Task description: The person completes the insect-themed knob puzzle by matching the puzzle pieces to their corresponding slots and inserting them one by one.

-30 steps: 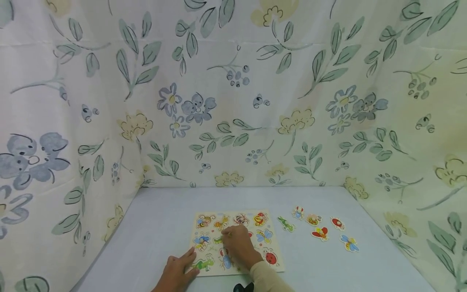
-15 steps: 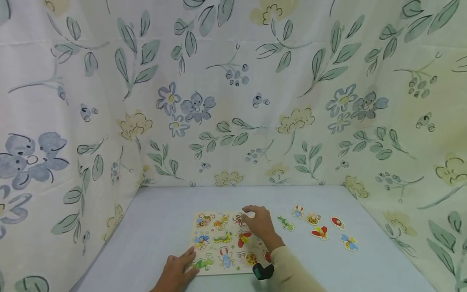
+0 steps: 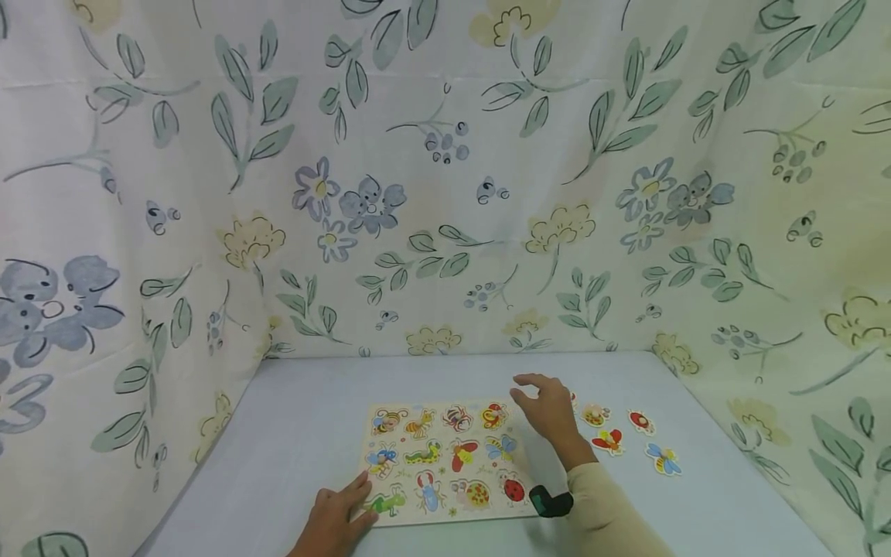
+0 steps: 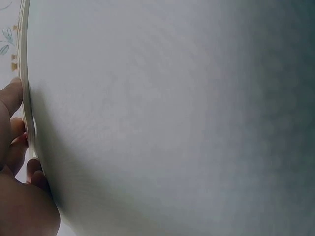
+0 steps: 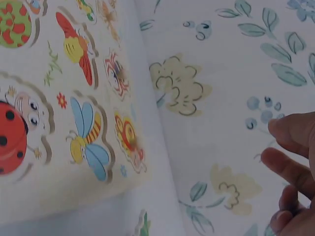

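A cream wooden puzzle board [image 3: 404,483] with colourful insect pictures lies on the table. My left hand [image 3: 334,510] holds its near left corner, with the fingers along the left side and the thumb at the front edge. In the left wrist view, that hand's fingertips [image 4: 15,96] meet the pale board edge. My right hand [image 3: 550,410] hovers beyond the board's right side, thumb and index finger spread with nothing between them. In the right wrist view, a bee picture [image 5: 87,140] and a ladybird picture [image 5: 10,137] sit in shadowed, sunken outlines.
Loose insect pieces lie to the right: a snail [image 3: 595,415], a red-winged insect [image 3: 609,441], a ladybird [image 3: 641,422] and a blue-winged bee [image 3: 663,459]. My right hand partly hides another. Floral cloth [image 3: 431,302] surrounds the white table [image 3: 313,402] at the back and sides.
My right hand has lifted from the middle of the board and moved right, past its far right corner towards the loose pieces. The caterpillar's place is now uncovered. My left hand stays put.
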`<action>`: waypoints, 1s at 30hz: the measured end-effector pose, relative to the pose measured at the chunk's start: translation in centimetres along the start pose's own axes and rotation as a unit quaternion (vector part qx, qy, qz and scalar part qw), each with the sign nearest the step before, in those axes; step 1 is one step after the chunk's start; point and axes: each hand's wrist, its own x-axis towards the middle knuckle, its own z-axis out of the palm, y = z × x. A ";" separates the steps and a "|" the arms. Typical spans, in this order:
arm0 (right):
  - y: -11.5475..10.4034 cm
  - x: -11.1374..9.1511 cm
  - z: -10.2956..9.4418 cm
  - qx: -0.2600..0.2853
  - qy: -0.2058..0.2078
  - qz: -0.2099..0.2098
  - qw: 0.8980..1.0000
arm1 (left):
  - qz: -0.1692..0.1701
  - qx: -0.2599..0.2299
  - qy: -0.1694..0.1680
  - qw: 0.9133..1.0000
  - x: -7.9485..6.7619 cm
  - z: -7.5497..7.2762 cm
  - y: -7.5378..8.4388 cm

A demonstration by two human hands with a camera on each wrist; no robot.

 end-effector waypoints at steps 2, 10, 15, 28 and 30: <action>0.5 0.0 -0.9 -0.005 -0.001 0.016 1.000 | 0.004 0.000 0.002 1.000 0.0 0.0 -0.1; 3.9 -0.3 -4.3 -0.035 0.015 0.038 0.999 | -0.006 -0.020 -0.005 1.000 0.0 0.3 -0.4; 6.2 -0.6 -5.9 -0.047 0.006 0.066 0.997 | -0.001 -0.012 0.002 1.000 -0.1 0.1 -0.4; 11.0 -2.0 -7.1 -0.072 -0.040 0.152 0.985 | -0.007 -0.021 0.000 1.000 0.1 0.1 -0.6; 11.6 -2.3 -7.1 -0.078 -0.049 0.160 0.983 | -0.008 -0.021 0.000 1.000 0.2 0.2 -0.6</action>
